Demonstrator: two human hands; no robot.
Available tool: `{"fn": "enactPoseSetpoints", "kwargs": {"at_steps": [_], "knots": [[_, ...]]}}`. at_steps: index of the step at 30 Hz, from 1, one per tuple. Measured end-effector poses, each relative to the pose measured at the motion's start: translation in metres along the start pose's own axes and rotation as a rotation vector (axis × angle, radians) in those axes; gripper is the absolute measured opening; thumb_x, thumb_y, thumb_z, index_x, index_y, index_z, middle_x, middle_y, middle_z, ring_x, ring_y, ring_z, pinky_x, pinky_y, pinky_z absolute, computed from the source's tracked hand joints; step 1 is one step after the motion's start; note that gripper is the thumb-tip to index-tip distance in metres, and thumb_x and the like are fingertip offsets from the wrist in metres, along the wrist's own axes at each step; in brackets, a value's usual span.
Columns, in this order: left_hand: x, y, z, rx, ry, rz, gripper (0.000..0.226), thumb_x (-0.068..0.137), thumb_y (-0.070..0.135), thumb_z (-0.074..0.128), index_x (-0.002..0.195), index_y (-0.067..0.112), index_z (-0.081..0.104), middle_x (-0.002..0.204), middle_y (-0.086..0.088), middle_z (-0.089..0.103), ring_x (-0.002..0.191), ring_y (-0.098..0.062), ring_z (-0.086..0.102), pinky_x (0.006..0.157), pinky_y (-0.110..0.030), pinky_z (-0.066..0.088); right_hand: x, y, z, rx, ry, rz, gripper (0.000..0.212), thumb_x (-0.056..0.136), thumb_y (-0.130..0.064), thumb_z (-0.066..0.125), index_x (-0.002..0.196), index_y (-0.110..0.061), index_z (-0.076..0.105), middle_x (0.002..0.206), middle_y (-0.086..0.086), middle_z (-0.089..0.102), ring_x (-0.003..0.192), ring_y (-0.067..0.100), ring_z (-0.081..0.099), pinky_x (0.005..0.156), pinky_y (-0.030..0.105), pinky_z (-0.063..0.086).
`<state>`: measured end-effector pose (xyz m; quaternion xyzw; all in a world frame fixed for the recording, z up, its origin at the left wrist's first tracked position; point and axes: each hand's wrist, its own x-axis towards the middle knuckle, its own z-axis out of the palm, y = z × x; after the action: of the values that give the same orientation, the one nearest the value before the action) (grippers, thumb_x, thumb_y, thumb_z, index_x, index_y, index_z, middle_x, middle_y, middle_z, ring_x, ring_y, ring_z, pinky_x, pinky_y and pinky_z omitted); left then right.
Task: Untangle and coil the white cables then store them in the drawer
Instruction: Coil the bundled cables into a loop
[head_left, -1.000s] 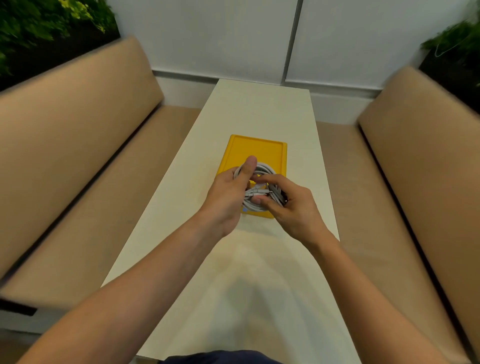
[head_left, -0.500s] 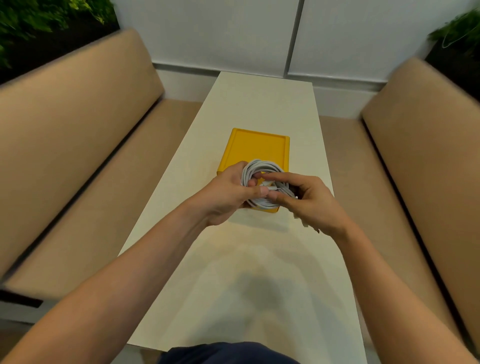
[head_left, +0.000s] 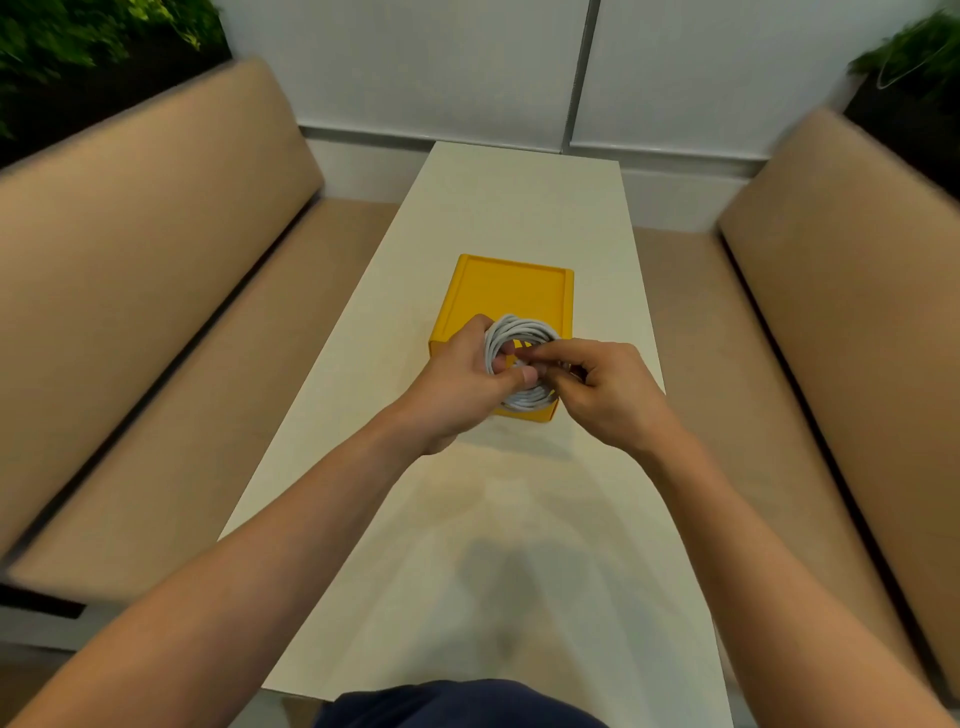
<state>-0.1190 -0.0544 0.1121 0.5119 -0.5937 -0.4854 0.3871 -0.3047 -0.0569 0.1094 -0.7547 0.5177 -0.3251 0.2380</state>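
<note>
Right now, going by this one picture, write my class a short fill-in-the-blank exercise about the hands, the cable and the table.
1. The white cable is wound into a ____.
2. The left hand and the right hand hold it over a ____ box.
3. The box stands on a pale table flanked by ____ padded benches.
Missing words: coil; yellow; two.

A long pale table (head_left: 519, 208) runs from 6 toward 12 o'clock. A tan bench (head_left: 156, 260) lies at 9 o'clock, another bench (head_left: 831, 322) at 3. Plants show at 10 (head_left: 78, 36) and 2 o'clock (head_left: 914, 52), with a white wall (head_left: 415, 62) at 12.
</note>
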Motion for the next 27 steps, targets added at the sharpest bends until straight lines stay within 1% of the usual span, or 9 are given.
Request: {"fn": "enactPoseSetpoints", "kwargs": {"at_steps": [4, 6, 9, 12, 16, 21, 24, 25, 27], "knots": [[0.002, -0.007, -0.002, 0.093, 0.047, 0.029, 0.024, 0.092, 0.019, 0.074, 0.103, 0.014, 0.053, 0.084, 0.003, 0.053, 0.075, -0.011, 0.053, 0.070, -0.027, 0.048, 0.000, 0.002, -0.002, 0.003, -0.082, -0.022, 0.028, 0.098, -0.021, 0.067, 0.123, -0.031, 0.075, 0.112, -0.008, 0.076, 0.094, 0.007, 0.067, 0.084, 0.027, 0.055], [0.003, -0.009, -0.004, 0.089, 0.044, 0.011, 0.024, 0.091, 0.018, 0.074, 0.102, 0.013, 0.054, 0.083, 0.003, 0.052, 0.075, -0.012, 0.052, 0.071, -0.031, 0.048, -0.002, 0.004, -0.004, 0.018, -0.178, -0.030, 0.034, 0.096, -0.024, 0.070, 0.129, -0.033, 0.070, 0.108, -0.011, 0.072, 0.095, 0.012, 0.066, 0.082, 0.031, 0.054], [0.003, -0.008, -0.011, -0.038, -0.005, -0.037, 0.030, 0.084, 0.017, 0.078, 0.100, 0.010, 0.054, 0.084, -0.002, 0.051, 0.077, -0.015, 0.052, 0.075, -0.035, 0.048, -0.003, 0.006, -0.001, -0.050, -0.175, -0.049, 0.038, 0.093, -0.024, 0.074, 0.130, -0.032, 0.070, 0.104, -0.010, 0.070, 0.092, 0.012, 0.065, 0.078, 0.027, 0.049], [0.001, -0.006, -0.015, -0.078, -0.065, -0.051, 0.049, 0.075, 0.026, 0.079, 0.112, 0.002, 0.056, 0.093, -0.010, 0.056, 0.088, -0.020, 0.058, 0.083, -0.041, 0.054, -0.002, 0.004, 0.005, 0.046, -0.078, -0.016, 0.028, 0.091, -0.029, 0.078, 0.119, -0.030, 0.077, 0.105, -0.010, 0.075, 0.094, 0.009, 0.067, 0.078, 0.025, 0.050], [0.000, -0.006, -0.013, -0.014, -0.019, -0.004, 0.030, 0.084, 0.017, 0.076, 0.106, 0.010, 0.056, 0.087, -0.001, 0.053, 0.081, -0.016, 0.053, 0.077, -0.037, 0.050, -0.004, 0.002, 0.015, 0.069, 0.035, 0.002, 0.021, 0.092, -0.025, 0.076, 0.113, -0.025, 0.080, 0.103, -0.002, 0.078, 0.095, 0.013, 0.070, 0.085, 0.032, 0.057], [-0.001, -0.003, -0.020, -0.097, -0.110, -0.030, 0.049, 0.081, 0.018, 0.077, 0.122, 0.001, 0.057, 0.107, -0.023, 0.065, 0.099, -0.023, 0.065, 0.095, -0.043, 0.056, -0.008, -0.004, 0.003, 0.196, -0.140, -0.019, 0.032, 0.099, -0.018, 0.066, 0.119, -0.043, 0.071, 0.115, -0.015, 0.073, 0.109, 0.001, 0.066, 0.088, 0.016, 0.051], [0.002, 0.000, -0.023, -0.065, -0.155, -0.032, 0.040, 0.089, 0.006, 0.076, 0.123, -0.001, 0.056, 0.097, -0.014, 0.058, 0.090, -0.021, 0.059, 0.086, -0.038, 0.053, -0.010, -0.004, 0.002, 0.243, -0.154, 0.013, 0.029, 0.100, -0.016, 0.064, 0.111, -0.043, 0.066, 0.102, -0.025, 0.070, 0.098, 0.000, 0.065, 0.083, 0.019, 0.052], [0.004, 0.001, -0.025, -0.044, -0.158, -0.029, 0.036, 0.090, 0.005, 0.075, 0.119, -0.001, 0.056, 0.093, -0.009, 0.054, 0.086, -0.019, 0.055, 0.081, -0.037, 0.050, -0.012, -0.003, 0.003, 0.256, -0.161, 0.017, 0.026, 0.100, -0.014, 0.063, 0.111, -0.038, 0.062, 0.097, -0.020, 0.069, 0.089, 0.007, 0.064, 0.078, 0.023, 0.051], [0.006, 0.003, -0.028, 0.006, -0.144, -0.022, 0.025, 0.091, 0.004, 0.075, 0.107, 0.004, 0.056, 0.084, -0.002, 0.048, 0.076, -0.013, 0.049, 0.074, -0.031, 0.047, -0.015, -0.005, 0.005, 0.380, -0.173, 0.056, 0.029, 0.100, -0.010, 0.062, 0.108, -0.031, 0.044, 0.097, 0.006, 0.065, 0.075, 0.021, 0.053, 0.067, 0.031, 0.046]]}}
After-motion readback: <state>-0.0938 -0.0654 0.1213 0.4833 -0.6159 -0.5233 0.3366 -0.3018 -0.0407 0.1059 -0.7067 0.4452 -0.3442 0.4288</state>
